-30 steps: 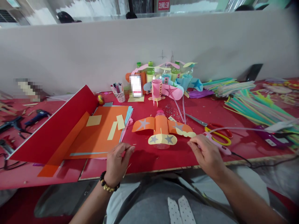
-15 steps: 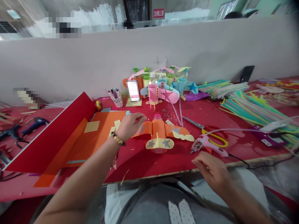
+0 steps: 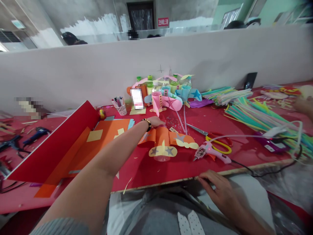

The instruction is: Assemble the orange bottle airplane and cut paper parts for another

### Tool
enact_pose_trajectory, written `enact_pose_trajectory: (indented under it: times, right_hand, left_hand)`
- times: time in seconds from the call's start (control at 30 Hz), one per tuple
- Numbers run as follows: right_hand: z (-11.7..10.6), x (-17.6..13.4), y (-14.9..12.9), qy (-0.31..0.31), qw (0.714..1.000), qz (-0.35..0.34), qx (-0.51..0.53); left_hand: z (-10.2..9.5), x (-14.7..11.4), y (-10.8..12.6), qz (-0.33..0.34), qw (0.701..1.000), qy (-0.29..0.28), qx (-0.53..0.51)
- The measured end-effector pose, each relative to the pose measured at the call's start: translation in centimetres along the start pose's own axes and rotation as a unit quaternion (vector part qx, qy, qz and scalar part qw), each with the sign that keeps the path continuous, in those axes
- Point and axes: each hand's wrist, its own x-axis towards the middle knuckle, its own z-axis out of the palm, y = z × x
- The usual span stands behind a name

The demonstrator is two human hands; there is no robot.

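Note:
My left hand (image 3: 156, 121) reaches across the table, above the cap end of an orange paper airplane (image 3: 162, 136) built round a plastic bottle. Its fingertips are hard to make out, near a pink bottle plane (image 3: 156, 99). The orange plane lies on its side, with grey stars on its wings and on a cream tail piece (image 3: 162, 151). At the table's front edge rests my right hand (image 3: 217, 187), empty, thumb and fingers apart. A pink hot glue gun (image 3: 211, 152) lies just beyond it, beside yellow-and-red-handled scissors (image 3: 221, 147).
Several bottle planes (image 3: 187, 93) stand against the white partition (image 3: 110, 71). Orange sheets (image 3: 107, 130) and a red board (image 3: 61, 140) lie at left, near a pen cup (image 3: 121, 107). Coloured strips (image 3: 264, 120) spread at right, where another person's hand (image 3: 304, 106) appears.
My left hand has moved forward and right, from beside the orange plane's wing to beyond its cap end. My right hand has loosened and drawn slightly back. Another person's hand has appeared at far right.

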Motion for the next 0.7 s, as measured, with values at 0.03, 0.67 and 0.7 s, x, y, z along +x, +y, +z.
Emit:
enact_pose_trajectory:
  times: [0.03,0.67,0.7]
  right_hand:
    - [0.1,0.0,0.1,0.002,1.0,-0.001,0.0]
    - [-0.6,12.9,1.7,0.007,0.982,-0.025,-0.186]
    - [-0.3,14.1,1.5,-0.02,0.978,-0.001,-0.209]
  left_hand:
    - [0.1,-0.1,0.1,-0.006,1.0,0.0,-0.019]
    - [-6.9,-9.6,-0.3,0.143,0.963,0.226,-0.016]
    - [-6.9,-10.1,-0.1,0.15,0.958,0.244,-0.002]
